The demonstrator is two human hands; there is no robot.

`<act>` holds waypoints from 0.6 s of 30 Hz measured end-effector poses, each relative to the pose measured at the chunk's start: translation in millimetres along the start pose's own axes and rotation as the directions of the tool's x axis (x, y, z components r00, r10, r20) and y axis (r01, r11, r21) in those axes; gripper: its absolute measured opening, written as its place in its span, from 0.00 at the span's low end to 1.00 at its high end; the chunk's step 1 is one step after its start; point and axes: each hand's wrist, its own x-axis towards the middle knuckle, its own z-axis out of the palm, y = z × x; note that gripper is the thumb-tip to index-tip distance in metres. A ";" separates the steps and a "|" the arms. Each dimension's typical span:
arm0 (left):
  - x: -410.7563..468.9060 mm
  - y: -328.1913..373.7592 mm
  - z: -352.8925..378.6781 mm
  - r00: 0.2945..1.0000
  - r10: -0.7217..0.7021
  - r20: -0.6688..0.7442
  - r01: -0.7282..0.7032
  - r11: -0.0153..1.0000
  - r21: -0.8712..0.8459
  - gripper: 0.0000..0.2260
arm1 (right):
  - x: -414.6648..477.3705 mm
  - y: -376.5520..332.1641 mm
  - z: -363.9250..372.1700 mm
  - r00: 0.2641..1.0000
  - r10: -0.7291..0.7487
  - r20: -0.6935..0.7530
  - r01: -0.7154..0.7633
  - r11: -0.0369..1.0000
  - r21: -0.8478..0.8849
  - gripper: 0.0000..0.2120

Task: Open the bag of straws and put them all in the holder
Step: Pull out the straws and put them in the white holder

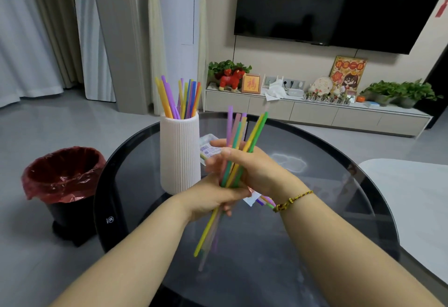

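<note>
A bundle of coloured straws [238, 134] stands tilted above the round table, gripped by both hands. My left hand [213, 197] closes around its lower part and my right hand [247, 163] wraps its middle. The straw tips stick out above and below the hands. A white ribbed holder [180, 154] stands just left of the hands, with several straws [179, 98] upright in it. The clear straw bag [207, 145] lies on the table behind the hands, partly hidden; a few loose straws [266, 201] show under my right wrist.
The round dark glass table [339, 185] carries everything. A black bin with a red liner [64, 180] stands on the floor to the left. A white table edge [412, 197] is at the right. A TV cabinet with plants and ornaments [315, 108] lines the far wall.
</note>
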 end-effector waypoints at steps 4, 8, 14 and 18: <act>7.9 6.6 1.7 0.999 -0.023 0.044 0.021 0.999 0.040 0.08 | 8.2 -16.2 9.3 0.998 -0.059 -0.005 0.058 0.996 -0.072 0.09; 13.9 6.9 3.8 0.998 0.004 -0.069 -0.002 0.999 0.032 0.12 | 11.8 -13.5 13.2 0.974 -0.146 -0.172 0.131 0.987 -0.096 0.13; 12.3 -13.2 11.9 0.961 -0.014 -0.277 0.028 0.999 0.047 0.12 | 8.8 -5.4 10.4 0.956 -0.153 -0.252 0.111 0.979 -0.173 0.09; 9.1 -18.7 13.8 0.964 -0.038 -0.261 0.050 0.998 0.043 0.11 | 9.4 -2.3 9.0 0.970 -0.136 -0.202 0.115 0.987 -0.115 0.07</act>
